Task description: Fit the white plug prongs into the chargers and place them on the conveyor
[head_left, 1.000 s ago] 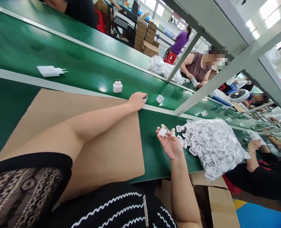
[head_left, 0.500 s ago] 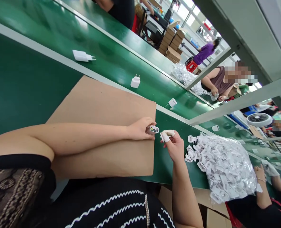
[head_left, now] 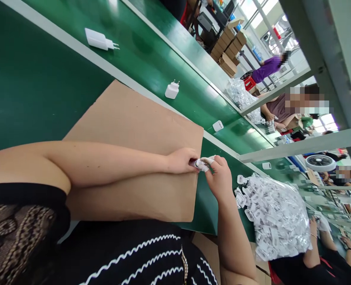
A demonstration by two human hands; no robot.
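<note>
My left hand (head_left: 182,160), over the right edge of the cardboard sheet (head_left: 134,114), is closed around a white charger housing (head_left: 194,162); my fingers hide most of it. Close against it, my right hand (head_left: 220,174) wears pale covers on its fingertips. Thumb and forefinger pinch a small white plastic end piece at the housing's open end. How far the piece sits in the housing is hidden by the fingers. Right of my right hand lie several loose white plug pieces (head_left: 243,196) beside a clear plastic bag full of similar pieces (head_left: 282,221).
On the green belt beyond the pale rail stand a white plug charger (head_left: 100,39), a second charger (head_left: 172,90) and a white housing (head_left: 218,126). A metal frame bar (head_left: 306,144) crosses at right. Co-workers sit across and to the right; stacked cartons (head_left: 227,49) stand behind.
My right hand has come to the housing in my left hand, bringing the white piece against its open end. The housing has turned less toward the camera, and the whole view has shifted.
</note>
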